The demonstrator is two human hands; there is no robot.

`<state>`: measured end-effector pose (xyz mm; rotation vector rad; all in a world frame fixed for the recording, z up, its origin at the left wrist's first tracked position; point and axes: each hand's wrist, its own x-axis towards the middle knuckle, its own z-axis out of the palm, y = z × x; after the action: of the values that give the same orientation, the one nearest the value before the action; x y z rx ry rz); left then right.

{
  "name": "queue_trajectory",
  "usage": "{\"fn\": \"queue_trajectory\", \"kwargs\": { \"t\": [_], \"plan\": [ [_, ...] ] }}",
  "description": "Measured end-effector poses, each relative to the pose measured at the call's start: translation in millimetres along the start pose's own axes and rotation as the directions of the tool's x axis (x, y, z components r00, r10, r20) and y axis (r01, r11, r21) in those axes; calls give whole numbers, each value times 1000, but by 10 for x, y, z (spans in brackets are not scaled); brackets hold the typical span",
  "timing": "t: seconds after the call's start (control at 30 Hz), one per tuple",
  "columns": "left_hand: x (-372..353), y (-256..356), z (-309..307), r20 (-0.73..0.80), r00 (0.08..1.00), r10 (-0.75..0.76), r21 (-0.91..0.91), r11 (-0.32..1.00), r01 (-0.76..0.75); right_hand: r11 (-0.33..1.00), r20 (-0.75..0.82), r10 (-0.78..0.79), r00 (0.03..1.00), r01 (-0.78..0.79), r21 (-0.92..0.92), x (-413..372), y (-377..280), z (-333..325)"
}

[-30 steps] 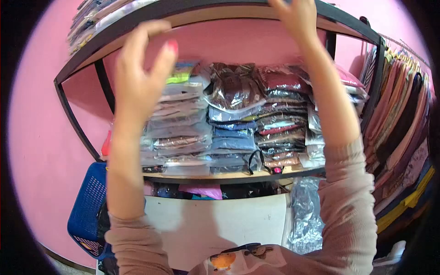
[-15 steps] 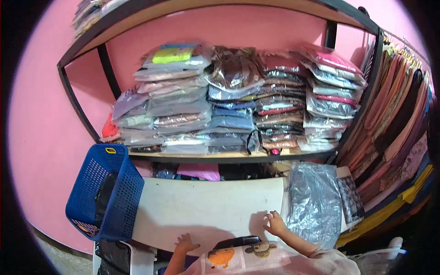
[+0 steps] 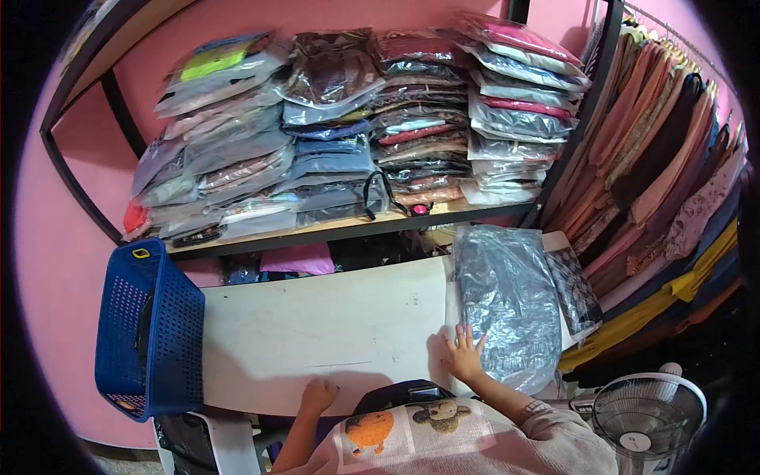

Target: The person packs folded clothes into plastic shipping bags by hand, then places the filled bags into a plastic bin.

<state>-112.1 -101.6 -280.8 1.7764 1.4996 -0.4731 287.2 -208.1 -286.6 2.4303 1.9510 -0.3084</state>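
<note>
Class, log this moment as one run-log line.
left hand: white tabletop, near edge | right hand: fingers spread, at plastic packaging | blue plastic basket: tabletop's left end

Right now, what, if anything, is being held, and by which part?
Nothing visibly held: right hand spread near the plastic bag, left hand curled at the white table.

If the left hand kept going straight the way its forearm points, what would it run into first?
The left hand would likely cross the white tabletop freely, then meet the dark items beneath the shelf or its black front edge; hand height and depth are unclear.
</note>
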Motion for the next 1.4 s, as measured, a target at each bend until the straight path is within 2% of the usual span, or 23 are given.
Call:
{"fn": "queue_trajectory", "kwargs": {
  "t": [0.03,0.1,0.17,0.23,0.33,0.4,0.43,0.5,0.6,0.63,0.7,0.73,0.77,0.83,0.9,0.93,1.03,1.1,1.17,1.23,1.3,1.33,1.4],
  "plan": [
    [-6,37,17,119,992,43,-21,999,-41,999,12,38,999,-38,34,-57,48,-29],
    [-133,104,128,307,920,242,-348,929,-128,990,32,100,995,-102,98,-95,140,-87],
    [-367,307,102,349,852,391,-536,829,-161,985,56,85,995,-92,149,-97,257,-7],
    [-487,402,172,355,795,492,-622,759,-192,983,63,49,997,-59,172,-96,295,-18],
    [-430,318,471,309,820,482,-506,813,-287,988,69,23,997,-33,150,20,300,-153],
    [-286,215,750,195,892,407,-253,900,-355,985,28,15,999,-19,170,194,333,-129],
    [-218,170,865,115,929,351,-96,935,-341,987,-11,-4,1000,6,164,330,348,-108],
    [-99,107,936,-103,969,226,44,974,-223,988,-86,-38,996,50,149,644,350,-192],
    [-108,57,723,-336,938,84,-61,992,-111,986,-179,-151,972,161,46,1359,224,-786],
    [-160,60,623,-400,916,33,-118,989,-87,977,-217,-176,960,197,78,1622,107,-1155],
    [-253,180,605,-366,930,8,-135,989,-62,944,-504,-272,819,328,23,2245,-135,-1708],
    [-234,216,574,-354,935,-1,-142,988,-53,917,-580,-296,759,397,51,2418,-356,-2161],
    [-120,104,602,-283,942,182,-117,968,-222,883,-653,-343,675,469,21,2650,-530,-2467],
    [146,-267,807,-122,845,521,-103,840,-533,843,-704,-445,554,525,-120,3067,-850,-3003],
    [24,-254,738,-268,950,162,-226,948,-225,832,-728,-504,465,488,-265,3456,-1118,-3405],
    [-24,-222,702,-317,948,-34,-309,949,-70,847,-710,-500,496,450,-282,3627,-1218,-3565],
    [18,-484,699,-435,876,-210,-288,954,85,887,-682,-457,572,346,-304,3957,-1427,-3907],
    [118,-543,745,-443,865,-235,-312,945,97,893,-657,-450,605,288,-346,4128,-1475,-3946],
    [121,-561,760,-435,868,-238,-355,932,78,895,-546,-417,727,224,-384,4111,-1512,-4003],
    [95,-604,756,-418,883,-212,-408,913,25,898,-529,-404,746,214,-384,4155,-1520,-3988],
    [108,-605,770,-433,877,-208,-367,929,39,913,-508,-379,773,223,-342,4125,-1519,-4045],
    [124,-603,771,-442,873,-206,-346,937,46,892,-523,-419,742,228,-391,4148,-1488,-4045],
    [107,-591,765,-486,857,-168,-347,938,-13,896,-524,-414,744,231,-379,4247,-1448,-3985]
  ]
}}
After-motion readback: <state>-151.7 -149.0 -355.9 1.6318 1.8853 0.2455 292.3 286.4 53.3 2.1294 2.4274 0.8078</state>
